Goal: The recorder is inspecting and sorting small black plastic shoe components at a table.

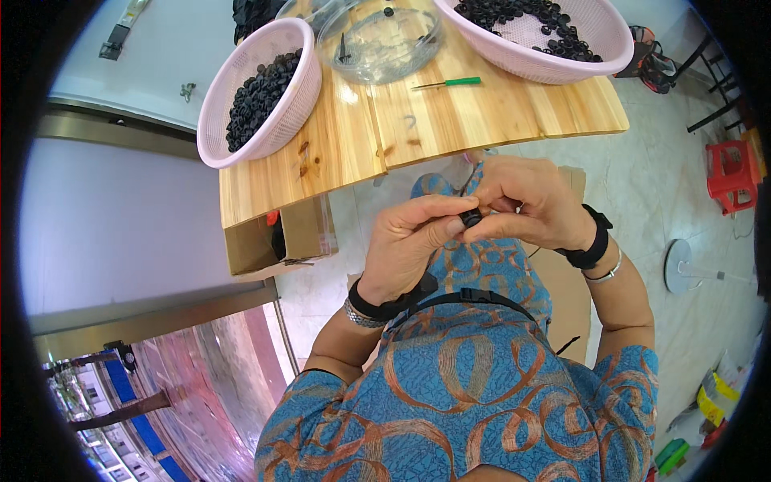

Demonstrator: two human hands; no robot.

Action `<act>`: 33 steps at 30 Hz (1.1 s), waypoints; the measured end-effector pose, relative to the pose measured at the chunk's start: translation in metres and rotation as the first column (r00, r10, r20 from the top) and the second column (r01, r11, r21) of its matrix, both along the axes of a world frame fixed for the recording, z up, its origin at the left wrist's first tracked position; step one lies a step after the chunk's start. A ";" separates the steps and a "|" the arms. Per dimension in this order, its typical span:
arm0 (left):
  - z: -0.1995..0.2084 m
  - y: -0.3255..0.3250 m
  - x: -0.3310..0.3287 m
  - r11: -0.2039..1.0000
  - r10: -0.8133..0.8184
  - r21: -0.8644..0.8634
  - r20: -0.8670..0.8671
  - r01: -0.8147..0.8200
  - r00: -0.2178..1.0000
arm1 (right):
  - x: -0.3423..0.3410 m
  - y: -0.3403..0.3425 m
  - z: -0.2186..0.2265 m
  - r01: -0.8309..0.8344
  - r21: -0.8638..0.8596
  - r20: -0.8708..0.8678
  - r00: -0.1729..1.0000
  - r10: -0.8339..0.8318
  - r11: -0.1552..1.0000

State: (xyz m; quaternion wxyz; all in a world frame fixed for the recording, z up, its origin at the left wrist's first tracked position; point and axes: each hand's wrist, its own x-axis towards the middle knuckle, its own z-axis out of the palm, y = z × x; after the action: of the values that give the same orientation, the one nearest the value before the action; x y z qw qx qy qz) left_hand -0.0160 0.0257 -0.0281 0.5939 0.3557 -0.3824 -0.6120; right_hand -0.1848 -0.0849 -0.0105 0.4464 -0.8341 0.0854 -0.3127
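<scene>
A small black ring-shaped part (pixel 471 217) sits between my two hands, above my lap. My left hand (pixel 408 234) pinches it between thumb and fingers from the left. From the other side, the thumb and bent fingers of my right hand (pixel 530 201) close in at the same part. Whether a second small piece lies inside the right fingers is hidden. Beyond my hands, on the wooden table (pixel 345 165), lies a thin tool with a green handle (pixel 463 81), its tip pointing left.
A pink basket (pixel 207 132) heaped with small black parts stands at the table's left edge. Another pink basket (pixel 554 74) with black rings is at the far right. Between them sits a clear plastic tub (pixel 377 68). Under the table is a cardboard box (pixel 249 249); a red stool (pixel 729 177) stands right.
</scene>
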 end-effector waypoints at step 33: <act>0.124 -0.044 0.169 0.871 0.481 -0.287 0.666 -0.398 0.571 | -0.005 -0.007 -0.012 0.261 0.173 -0.090 0.965 -0.248 0.950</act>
State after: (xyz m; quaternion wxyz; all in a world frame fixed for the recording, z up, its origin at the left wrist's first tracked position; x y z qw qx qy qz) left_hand 0.1527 -0.0182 0.0961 0.5467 0.6176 -0.5143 -0.2348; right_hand -0.1897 -0.0922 -0.0225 0.4741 -0.7815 0.2355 -0.3302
